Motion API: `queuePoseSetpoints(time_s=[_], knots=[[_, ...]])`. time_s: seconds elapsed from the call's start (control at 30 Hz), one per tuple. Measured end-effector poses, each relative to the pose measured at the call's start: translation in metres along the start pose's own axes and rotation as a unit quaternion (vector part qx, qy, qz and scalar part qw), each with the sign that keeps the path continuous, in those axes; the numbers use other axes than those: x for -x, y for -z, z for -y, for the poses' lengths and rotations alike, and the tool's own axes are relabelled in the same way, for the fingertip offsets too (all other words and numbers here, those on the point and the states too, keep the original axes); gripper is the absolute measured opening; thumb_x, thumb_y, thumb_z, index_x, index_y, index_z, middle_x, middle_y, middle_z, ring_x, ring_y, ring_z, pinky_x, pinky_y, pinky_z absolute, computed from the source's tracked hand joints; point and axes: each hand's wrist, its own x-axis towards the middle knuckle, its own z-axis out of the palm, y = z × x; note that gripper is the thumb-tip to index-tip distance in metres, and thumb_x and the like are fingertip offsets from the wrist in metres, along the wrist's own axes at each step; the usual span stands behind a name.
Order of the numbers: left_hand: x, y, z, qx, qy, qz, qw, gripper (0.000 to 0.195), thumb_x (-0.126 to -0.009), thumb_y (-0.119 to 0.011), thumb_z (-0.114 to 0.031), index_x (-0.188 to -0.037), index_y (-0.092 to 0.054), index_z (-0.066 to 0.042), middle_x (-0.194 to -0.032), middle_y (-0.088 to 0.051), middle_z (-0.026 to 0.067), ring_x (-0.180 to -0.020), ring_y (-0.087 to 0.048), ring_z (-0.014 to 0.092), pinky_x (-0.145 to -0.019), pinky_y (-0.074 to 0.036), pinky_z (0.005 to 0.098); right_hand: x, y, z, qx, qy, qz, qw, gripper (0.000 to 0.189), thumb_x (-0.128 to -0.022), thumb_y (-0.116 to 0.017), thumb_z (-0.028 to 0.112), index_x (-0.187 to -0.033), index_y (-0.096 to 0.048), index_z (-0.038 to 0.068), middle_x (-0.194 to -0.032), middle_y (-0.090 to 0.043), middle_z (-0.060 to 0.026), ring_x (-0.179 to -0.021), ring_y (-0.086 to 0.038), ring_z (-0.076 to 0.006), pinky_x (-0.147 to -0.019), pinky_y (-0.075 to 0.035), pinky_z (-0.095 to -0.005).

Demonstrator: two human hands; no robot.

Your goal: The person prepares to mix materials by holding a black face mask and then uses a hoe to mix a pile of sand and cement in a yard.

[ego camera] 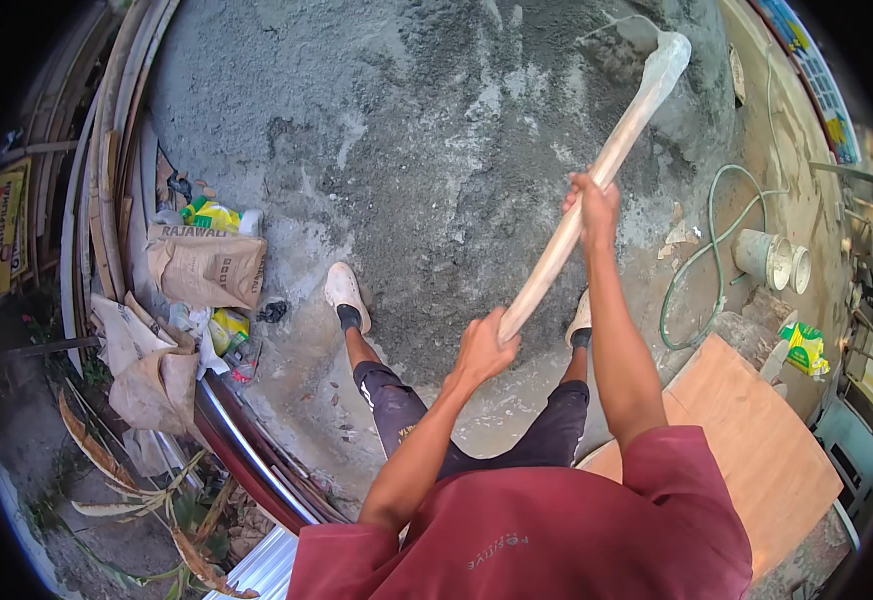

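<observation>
Both my hands grip the pale wooden handle of a hoe (549, 277), which slants away from me to the upper right. My left hand (486, 351) is closed around the handle's near end. Farther up, about mid-handle, my right hand (595, 208) holds it. The hoe's head (669, 56) is coated in grey mortar, and its blade (622, 51) lies against the wet mix at the top right, partly blending into it. Grey mortar mix (436, 172) spreads over the ground in front of my feet, rough in some places and smeared in others.
Paper sacks (207, 270) and bamboo poles (110, 150) lie at left. To the right are a coiled green hose (718, 247), mortar-stained buckets (763, 259), a yellow-green packet (805, 349) and a plywood sheet (751, 450). Metal strips (256, 465) run along the lower left.
</observation>
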Motion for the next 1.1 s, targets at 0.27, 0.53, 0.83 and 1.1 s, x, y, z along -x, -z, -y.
queuePoseSetpoints(time_s=[0.27, 0.53, 0.83, 1.1], knots=[[0.026, -0.082, 0.050, 0.047, 0.141, 0.012, 0.989, 0.034, -0.076, -0.066, -0.014, -0.106, -0.062, 0.002, -0.092, -0.067, 0.0280, -0.094, -0.066, 0.045, -0.082, -0.051, 0.0485, -0.033, 0.039, -0.165, 0.277, -0.170, 0.033, 0.945, 0.012, -0.076, -0.058, 0.006, -0.074, -0.061, -0.005, -0.059, -0.057, -0.0102, -0.044, -0.056, -0.0203, -0.040, -0.048, -0.0352], [0.255, 0.059, 0.060, -0.067, 0.269, 0.124, 0.953, 0.031, -0.077, -0.062, -0.018, -0.101, -0.060, 0.002, -0.075, -0.063, 0.0291, -0.075, -0.065, 0.047, -0.068, -0.050, 0.0484, 0.250, 0.024, -0.200, 0.058, -0.311, 0.008, 0.949, 0.010, -0.082, -0.053, 0.004, -0.076, -0.056, -0.003, -0.061, -0.052, -0.0077, -0.045, -0.051, -0.0163, -0.039, -0.047, -0.0325], [0.354, 0.139, 0.114, -0.212, 0.185, 0.102, 0.954, 0.023, -0.075, -0.068, -0.020, -0.091, -0.060, -0.006, -0.073, -0.065, 0.0236, -0.071, -0.065, 0.044, -0.064, -0.052, 0.0501, 0.354, 0.026, -0.158, -0.168, -0.548, 0.006, 0.819, 0.009, -0.082, -0.060, -0.001, -0.078, -0.053, 0.001, -0.068, -0.052, -0.0099, -0.058, -0.057, -0.0240, -0.059, -0.055, -0.0444], [0.082, 0.056, 0.038, -0.098, -0.080, 0.014, 0.992, 0.022, -0.077, -0.068, -0.017, -0.091, -0.057, -0.005, -0.078, -0.066, 0.0254, -0.077, -0.064, 0.046, -0.065, -0.051, 0.0518, 0.118, 0.027, 0.004, -0.143, -0.117, 0.007, 0.983, 0.032, -0.079, -0.065, -0.003, -0.104, -0.045, 0.002, -0.073, -0.053, -0.0081, -0.057, -0.057, -0.0206, -0.053, -0.053, -0.0358]])
